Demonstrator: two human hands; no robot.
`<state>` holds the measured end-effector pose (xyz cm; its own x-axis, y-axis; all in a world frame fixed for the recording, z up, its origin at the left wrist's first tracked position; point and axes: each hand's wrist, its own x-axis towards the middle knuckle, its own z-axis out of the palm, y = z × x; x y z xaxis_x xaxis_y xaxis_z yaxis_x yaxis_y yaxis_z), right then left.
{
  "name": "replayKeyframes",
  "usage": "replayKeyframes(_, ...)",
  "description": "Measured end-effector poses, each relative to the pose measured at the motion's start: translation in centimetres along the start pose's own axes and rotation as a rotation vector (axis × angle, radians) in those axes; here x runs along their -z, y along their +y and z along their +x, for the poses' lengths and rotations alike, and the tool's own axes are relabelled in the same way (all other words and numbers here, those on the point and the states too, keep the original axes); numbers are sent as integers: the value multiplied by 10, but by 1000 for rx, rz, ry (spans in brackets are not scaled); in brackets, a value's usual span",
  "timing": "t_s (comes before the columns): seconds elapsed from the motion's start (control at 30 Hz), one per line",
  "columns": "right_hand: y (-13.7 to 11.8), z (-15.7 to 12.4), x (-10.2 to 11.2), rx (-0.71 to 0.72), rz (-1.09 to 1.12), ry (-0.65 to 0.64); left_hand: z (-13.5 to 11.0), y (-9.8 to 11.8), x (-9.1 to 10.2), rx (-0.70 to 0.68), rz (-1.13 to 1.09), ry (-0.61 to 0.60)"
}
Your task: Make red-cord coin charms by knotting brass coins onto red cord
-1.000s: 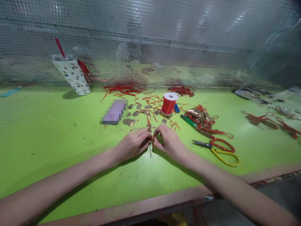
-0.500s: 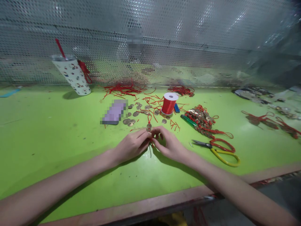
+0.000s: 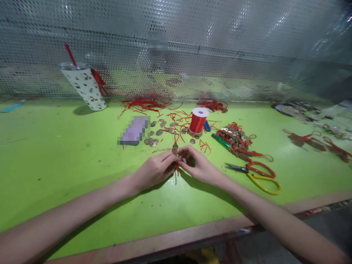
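My left hand (image 3: 157,168) is closed on a coin string (image 3: 175,148), a short row of brass-coloured coins tied with red cord. Its coins and a red loop stick out beyond my fingertips, pointing away from me. Red cord ends (image 3: 177,170) hang below the fingers. Close against it, my right hand (image 3: 198,167) pinches thumb and forefinger at the lower part of the same string. The knot between the fingertips is mostly hidden. Loose coins (image 3: 155,142) lie just past my hands, with a red thread spool (image 3: 198,123) standing behind them.
Scissors (image 3: 247,170) with red and yellow handles lie to the right. Behind them are a pile of finished coin strings (image 3: 236,137) and a green lighter-like stick (image 3: 220,141). A phone (image 3: 134,131) and a tumbler (image 3: 85,88) stand left. Red cords (image 3: 145,104) lie along the mesh.
My right thumb and forefinger have drawn together at the string beside the left fingertips. The coins have turned slightly, and the red cord ends show a bit more below.
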<state>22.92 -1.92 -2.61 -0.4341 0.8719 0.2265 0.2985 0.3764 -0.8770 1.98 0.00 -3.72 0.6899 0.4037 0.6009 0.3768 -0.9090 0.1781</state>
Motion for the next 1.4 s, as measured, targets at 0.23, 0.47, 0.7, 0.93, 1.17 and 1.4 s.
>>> replayKeyframes(0.23, 1, -2, -2, 33, -44, -37, -1, 1, 0, -4, -27, 1)
replayKeyframes(0.47, 12, 0, -7, 199, -364, 133, 0, 2, -1, -9, -29, 1)
replayKeyframes(0.7, 1, 2, 12, 118, -252, 220, 0, 3, 0, 2, -8, -1)
replayKeyframes(0.93, -2, 1, 2, -67, -388, 31, -2, 0, -2, 7, 31, 34)
replayKeyframes(1.17, -22, -1, 4, -181, -125, -81, -1, 3, 2, 6, 77, 11)
replayKeyframes(1.4, -21, 2, 5, -400, 158, -210, -1, 4, 3, -97, 210, 34)
